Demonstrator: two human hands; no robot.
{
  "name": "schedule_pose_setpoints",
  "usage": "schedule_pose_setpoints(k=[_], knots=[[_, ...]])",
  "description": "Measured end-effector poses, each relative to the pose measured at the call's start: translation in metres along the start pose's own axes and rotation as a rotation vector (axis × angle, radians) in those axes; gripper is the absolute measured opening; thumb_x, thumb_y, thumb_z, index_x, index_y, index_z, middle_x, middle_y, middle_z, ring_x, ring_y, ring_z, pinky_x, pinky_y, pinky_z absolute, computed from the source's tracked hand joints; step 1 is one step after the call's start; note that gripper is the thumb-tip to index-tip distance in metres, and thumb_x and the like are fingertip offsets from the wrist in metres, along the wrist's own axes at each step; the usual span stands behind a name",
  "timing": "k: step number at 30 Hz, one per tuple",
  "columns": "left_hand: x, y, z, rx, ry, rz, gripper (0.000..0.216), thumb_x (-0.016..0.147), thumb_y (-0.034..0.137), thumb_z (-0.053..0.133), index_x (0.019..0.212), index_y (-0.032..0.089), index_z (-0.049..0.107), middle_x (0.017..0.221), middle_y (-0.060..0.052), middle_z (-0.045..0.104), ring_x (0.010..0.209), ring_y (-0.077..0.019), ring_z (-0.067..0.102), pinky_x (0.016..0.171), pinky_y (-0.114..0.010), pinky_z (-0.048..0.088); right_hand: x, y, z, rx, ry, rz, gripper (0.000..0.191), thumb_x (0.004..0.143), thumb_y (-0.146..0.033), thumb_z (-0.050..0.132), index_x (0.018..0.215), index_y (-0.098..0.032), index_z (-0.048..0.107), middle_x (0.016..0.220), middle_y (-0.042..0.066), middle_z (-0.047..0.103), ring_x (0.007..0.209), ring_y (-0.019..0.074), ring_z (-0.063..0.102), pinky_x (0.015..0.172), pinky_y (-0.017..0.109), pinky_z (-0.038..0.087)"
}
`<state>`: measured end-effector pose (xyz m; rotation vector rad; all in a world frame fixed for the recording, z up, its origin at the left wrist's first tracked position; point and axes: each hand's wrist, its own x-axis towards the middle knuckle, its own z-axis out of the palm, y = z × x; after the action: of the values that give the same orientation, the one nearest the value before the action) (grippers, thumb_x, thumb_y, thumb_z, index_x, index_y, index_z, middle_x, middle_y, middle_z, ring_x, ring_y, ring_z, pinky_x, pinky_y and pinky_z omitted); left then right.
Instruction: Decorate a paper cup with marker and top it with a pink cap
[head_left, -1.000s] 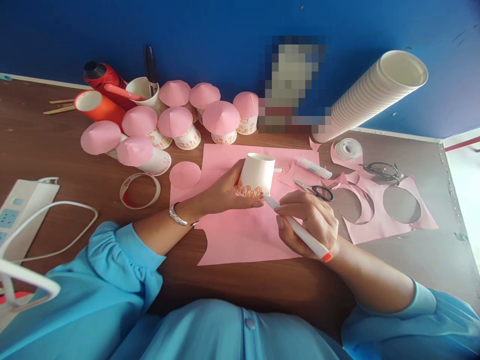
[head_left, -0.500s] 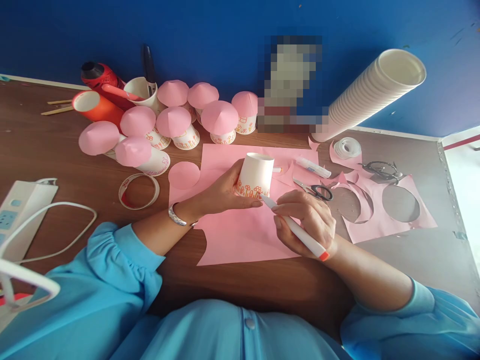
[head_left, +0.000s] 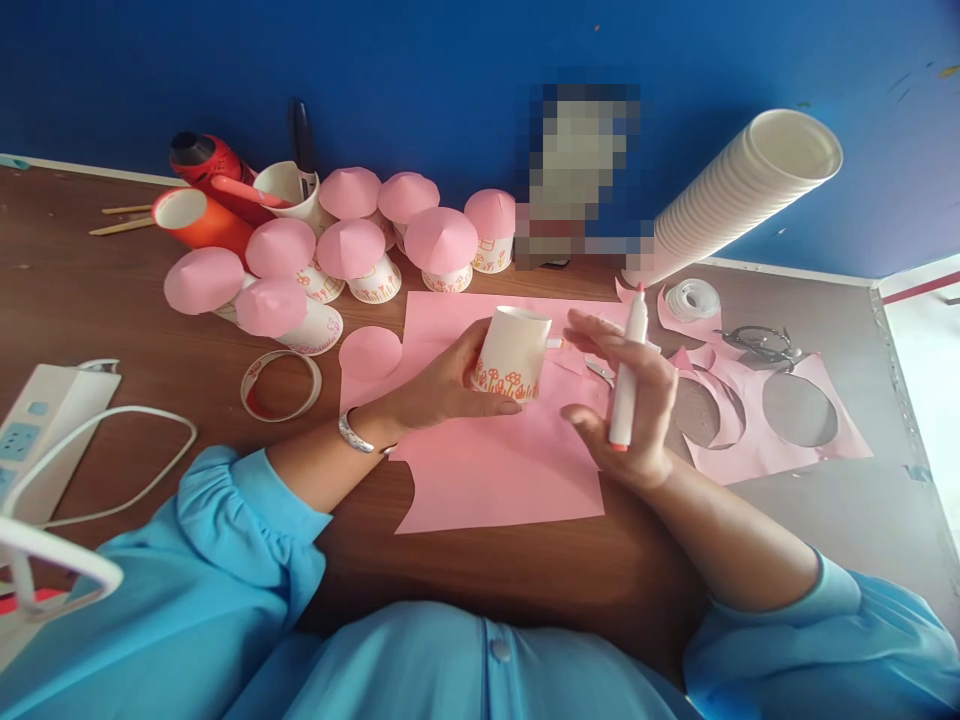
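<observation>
Paper cup point(head_left: 517, 342) with orange flowers point(head_left: 512, 383) sits in the left hand's point(head_left: 450, 380) wrapped grip, over pink paper point(head_left: 502, 475); just right, the right hand point(head_left: 649, 410), thumb apart, holds a white marker point(head_left: 629, 365).

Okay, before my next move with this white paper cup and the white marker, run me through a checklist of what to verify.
1. White paper cup with orange flower drawings in the left hand: ok, held.
2. Slim white marker with orange ends in the right hand: ok, held.
3. Marker clear of the cup: ok, its tip points up and away.
4. Drawing complete all round: cannot tell, the far side is hidden.
5. Ink dry: cannot tell.
6. Metal-bladed scissors fully in sight: not ok, mostly hidden behind the right hand.
</observation>
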<state>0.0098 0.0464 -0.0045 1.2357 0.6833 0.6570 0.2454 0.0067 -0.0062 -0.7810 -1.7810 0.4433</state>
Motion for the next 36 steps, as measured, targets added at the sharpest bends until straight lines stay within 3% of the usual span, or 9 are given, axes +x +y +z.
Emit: schedule_pose_setpoints(k=[2, 5, 10, 17, 26, 28, 30, 33, 36], knots=[[0.000, 0.001, 0.000, -0.048, -0.016, 0.004, 0.079, 0.078, 0.037, 0.092, 0.146, 0.028, 0.051, 0.151, -0.013, 0.059, 0.139, -0.0367, 0.057, 0.105, -0.046, 0.057, 0.002, 0.007, 0.001, -0.023, -0.069, -0.023, 0.080, 0.088, -0.047, 0.084, 0.153, -0.030, 0.041, 0.156, 0.017, 0.056, 0.148, 0.0389, 0.054, 0.117, 0.068, 0.051], [0.000, 0.002, -0.001, -0.087, -0.041, 0.008, 0.079, 0.079, 0.035, 0.091, 0.146, 0.027, 0.051, 0.152, -0.014, 0.059, 0.141, -0.0372, 0.057, 0.108, -0.048, 0.056, 0.004, 0.010, 0.001, -0.087, -0.172, -0.034, 0.092, 0.086, -0.042, 0.088, 0.158, -0.032, 0.032, 0.161, 0.017, 0.052, 0.155, 0.0379, 0.047, 0.121, 0.068, 0.047], [0.001, 0.003, -0.001, -0.046, -0.113, 0.019, 0.074, 0.083, 0.039, 0.087, 0.147, 0.025, 0.053, 0.148, -0.016, 0.061, 0.136, -0.0381, 0.060, 0.104, -0.049, 0.057, 0.003, 0.007, 0.001, -0.158, -0.189, -0.048, 0.085, 0.090, -0.030, 0.084, 0.158, -0.034, 0.034, 0.156, 0.015, 0.057, 0.150, 0.0342, 0.054, 0.117, 0.059, 0.053], [0.001, -0.002, 0.002, 0.036, -0.055, 0.082, 0.097, 0.071, 0.041, 0.096, 0.154, 0.029, 0.045, 0.163, -0.014, 0.047, 0.152, -0.0404, 0.044, 0.114, -0.051, 0.051, 0.002, 0.004, 0.002, -0.279, -0.121, -0.124, 0.080, 0.092, -0.029, 0.081, 0.158, -0.029, 0.035, 0.152, 0.019, 0.060, 0.142, 0.0362, 0.061, 0.109, 0.060, 0.058], [0.001, 0.008, 0.005, 0.077, -0.034, -0.050, 0.075, 0.079, 0.039, 0.091, 0.141, 0.023, 0.052, 0.138, -0.012, 0.063, 0.124, -0.0315, 0.062, 0.098, -0.045, 0.055, 0.001, 0.002, 0.002, -0.273, -0.140, -0.172, 0.085, 0.094, -0.031, 0.078, 0.164, -0.025, 0.030, 0.155, 0.022, 0.057, 0.143, 0.0382, 0.059, 0.107, 0.062, 0.057], [0.001, 0.009, 0.004, 0.064, -0.023, -0.046, 0.073, 0.078, 0.043, 0.091, 0.138, 0.023, 0.055, 0.134, -0.011, 0.065, 0.123, -0.0315, 0.062, 0.098, -0.045, 0.054, 0.001, -0.002, -0.001, -0.244, -0.092, -0.176, 0.081, 0.095, -0.031, 0.076, 0.164, -0.024, 0.033, 0.144, 0.021, 0.064, 0.132, 0.0376, 0.066, 0.100, 0.059, 0.062], [0.002, 0.009, 0.004, 0.068, -0.012, -0.043, 0.072, 0.077, 0.045, 0.091, 0.136, 0.022, 0.056, 0.130, -0.011, 0.067, 0.121, -0.0318, 0.063, 0.095, -0.043, 0.055, 0.002, -0.010, -0.005, -0.269, -0.052, -0.188, 0.069, 0.101, -0.034, 0.067, 0.163, -0.021, 0.038, 0.118, 0.016, 0.073, 0.107, 0.0323, 0.074, 0.084, 0.052, 0.066], [0.003, 0.007, 0.003, 0.098, -0.005, -0.023, 0.073, 0.077, 0.047, 0.091, 0.137, 0.022, 0.057, 0.130, -0.012, 0.067, 0.119, -0.0312, 0.064, 0.092, -0.041, 0.056, 0.002, -0.025, -0.010, -0.333, -0.045, -0.239, 0.052, 0.110, -0.043, 0.050, 0.157, -0.019, 0.051, 0.086, 0.006, 0.065, 0.075, 0.0225, 0.068, 0.059, 0.036, 0.060], [0.003, 0.005, 0.002, 0.116, -0.012, 0.021, 0.076, 0.078, 0.049, 0.091, 0.141, 0.023, 0.056, 0.132, -0.013, 0.067, 0.120, -0.0316, 0.065, 0.092, -0.040, 0.056, 0.005, -0.037, -0.010, -0.303, -0.110, -0.292, 0.043, 0.110, -0.039, 0.049, 0.143, -0.015, 0.063, 0.081, 0.004, 0.060, 0.067, 0.0186, 0.065, 0.054, 0.031, 0.057]])
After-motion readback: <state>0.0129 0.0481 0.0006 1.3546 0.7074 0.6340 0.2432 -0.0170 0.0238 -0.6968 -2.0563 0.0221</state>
